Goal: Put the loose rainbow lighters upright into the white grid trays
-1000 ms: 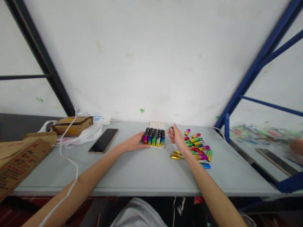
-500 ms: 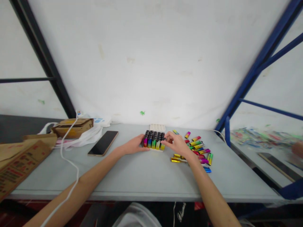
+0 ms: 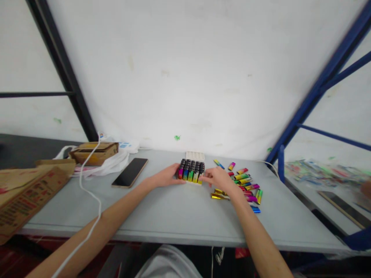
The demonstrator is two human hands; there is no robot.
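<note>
Rows of upright colourful lighters with black tops (image 3: 190,172) stand packed in a white tray (image 3: 193,183) on the grey table. My left hand (image 3: 168,176) grips the left side of this block, thumb in front and fingers behind. At its right front corner is my right hand (image 3: 213,177), fingers bent, the index finger touching the end lighter. Whether it pinches anything is too small to tell. Right of that hand lies a loose pile of shiny lighters (image 3: 245,185). Behind the block sits another white tray (image 3: 195,155) with a grid of slots.
A phone (image 3: 130,172) lies on the left of the table (image 3: 174,216). Farther left are cardboard boxes (image 3: 95,153), a white plastic bag (image 3: 116,165) and a white cable (image 3: 100,204). Another person's blurred hand (image 3: 365,190) shows at the far right, near another phone (image 3: 343,208).
The view has shifted slightly. My right hand has come down from the tops of the lighters to the front right side of the block. My left hand stays at the left side.
</note>
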